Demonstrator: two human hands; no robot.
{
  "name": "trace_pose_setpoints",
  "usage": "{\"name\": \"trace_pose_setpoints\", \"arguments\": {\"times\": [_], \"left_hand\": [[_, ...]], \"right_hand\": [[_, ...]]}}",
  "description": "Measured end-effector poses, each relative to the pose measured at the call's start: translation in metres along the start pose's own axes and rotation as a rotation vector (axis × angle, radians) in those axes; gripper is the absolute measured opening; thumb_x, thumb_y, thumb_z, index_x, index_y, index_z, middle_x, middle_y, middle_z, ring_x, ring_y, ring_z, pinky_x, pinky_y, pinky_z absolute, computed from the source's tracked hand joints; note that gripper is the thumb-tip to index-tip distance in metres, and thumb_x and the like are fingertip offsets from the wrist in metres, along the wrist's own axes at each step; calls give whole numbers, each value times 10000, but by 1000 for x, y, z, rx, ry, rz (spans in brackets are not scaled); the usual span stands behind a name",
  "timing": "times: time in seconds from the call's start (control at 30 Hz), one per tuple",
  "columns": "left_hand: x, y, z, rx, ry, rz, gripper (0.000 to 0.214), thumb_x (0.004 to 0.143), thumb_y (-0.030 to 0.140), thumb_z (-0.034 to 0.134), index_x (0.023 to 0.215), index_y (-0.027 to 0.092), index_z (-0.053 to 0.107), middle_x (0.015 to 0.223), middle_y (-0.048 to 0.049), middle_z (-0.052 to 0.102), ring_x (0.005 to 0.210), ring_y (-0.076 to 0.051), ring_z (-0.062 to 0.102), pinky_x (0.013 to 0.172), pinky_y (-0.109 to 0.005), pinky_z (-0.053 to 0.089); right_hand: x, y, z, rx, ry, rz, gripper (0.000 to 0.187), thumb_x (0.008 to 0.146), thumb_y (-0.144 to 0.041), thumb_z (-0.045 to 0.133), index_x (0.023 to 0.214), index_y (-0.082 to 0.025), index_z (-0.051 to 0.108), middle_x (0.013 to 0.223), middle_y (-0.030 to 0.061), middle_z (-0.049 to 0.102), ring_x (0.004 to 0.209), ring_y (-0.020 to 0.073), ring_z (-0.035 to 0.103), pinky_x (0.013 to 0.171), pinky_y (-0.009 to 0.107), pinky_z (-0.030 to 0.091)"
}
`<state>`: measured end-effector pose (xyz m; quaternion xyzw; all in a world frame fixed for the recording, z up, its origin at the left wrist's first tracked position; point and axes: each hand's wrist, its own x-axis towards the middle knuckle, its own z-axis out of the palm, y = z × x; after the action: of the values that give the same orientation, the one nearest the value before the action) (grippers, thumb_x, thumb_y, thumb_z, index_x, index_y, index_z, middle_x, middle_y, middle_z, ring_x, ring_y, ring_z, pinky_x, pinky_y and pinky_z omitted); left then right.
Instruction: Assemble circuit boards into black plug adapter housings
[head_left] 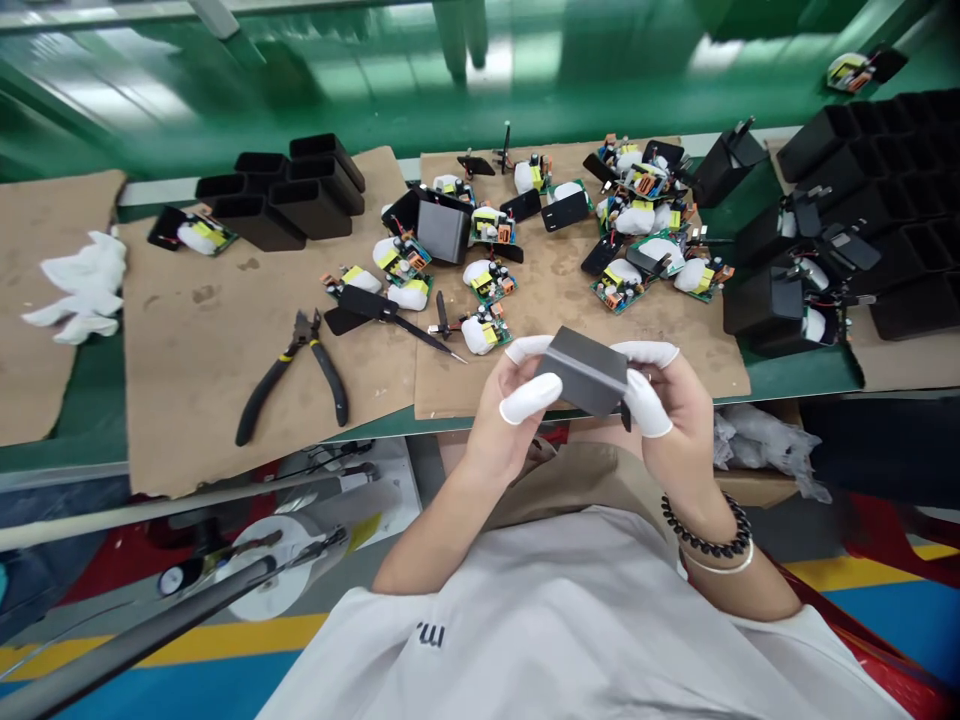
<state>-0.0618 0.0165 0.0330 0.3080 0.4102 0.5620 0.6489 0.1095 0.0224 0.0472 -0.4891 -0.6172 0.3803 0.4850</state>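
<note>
Between my two hands is a dark grey charger housing (586, 372), held tilted above the bench's front edge. My left hand (517, 395) grips its left end, with the thumb on the near face. The right hand (660, 400) pinches the opposite end, where a small black piece (625, 414) hangs below the thumb. White finger cots cover thumb and fingertips on both hands. What lies inside the housing is hidden. Beyond the hands, a small circuit board (485, 330) rests on cardboard. Farther back sits another grey housing (444, 232) among several boards.
Black-handled cutting pliers (298, 375) and a black tool with a pointed metal tip (397, 316) lie left of my hands. Empty black housings (259, 220) stand at the back left. A heap of boards (645, 210) and many more housings (832, 190) fill the right. White gloves (82, 285) lie far left.
</note>
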Motion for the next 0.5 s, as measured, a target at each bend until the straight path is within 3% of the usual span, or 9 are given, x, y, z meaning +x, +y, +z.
{"name": "trace_pose_setpoints", "arguments": {"times": [0.13,0.2,0.3,0.37,0.43,0.5], "left_hand": [[-3,6,-6,-258,-120,-424,607,786,736,705,1086,207,701,1171,-126,811,1173,-351,771,1091,-530,589],[-6,8,-7,-337,-151,-541,673,798,774,671,1108,179,717,1187,-159,810,1198,-368,764,1144,-550,551],[-10,7,-9,-389,-105,-482,660,809,738,697,1157,177,719,1275,-159,790,1263,-375,734,1197,-564,505],[-11,5,-8,-391,-46,-381,591,804,668,743,1157,195,727,1293,-133,789,1300,-371,714,1216,-562,487],[-12,7,-5,-382,-15,-305,533,777,605,794,1121,201,740,1251,-116,808,1302,-369,712,1227,-557,477],[-11,17,-4,-358,-56,-255,515,747,570,839,1091,199,743,1205,-113,821,1261,-371,734,1219,-556,484]], "right_hand": [[12,13,-24,-239,-150,-533,388,951,-294,706,1328,-366,646,1246,48,786,1156,282,762,1032,490,643],[22,18,-31,-321,-189,-645,447,959,-266,674,1371,-430,618,1343,22,759,1284,306,714,1145,560,577],[32,13,-36,-332,-51,-598,559,956,-275,660,1481,-424,540,1621,30,550,1532,350,504,1257,654,441],[36,0,-35,-274,-86,-532,691,928,-305,682,1576,-374,453,1717,52,415,1600,373,396,1274,679,405],[39,-16,-32,-291,-267,-532,822,886,-330,730,1633,-341,386,1680,82,476,1543,377,484,1230,633,487],[52,-31,-26,-374,-403,-633,790,869,-297,755,1599,-343,456,1480,91,681,1315,354,696,1062,542,635]]}}
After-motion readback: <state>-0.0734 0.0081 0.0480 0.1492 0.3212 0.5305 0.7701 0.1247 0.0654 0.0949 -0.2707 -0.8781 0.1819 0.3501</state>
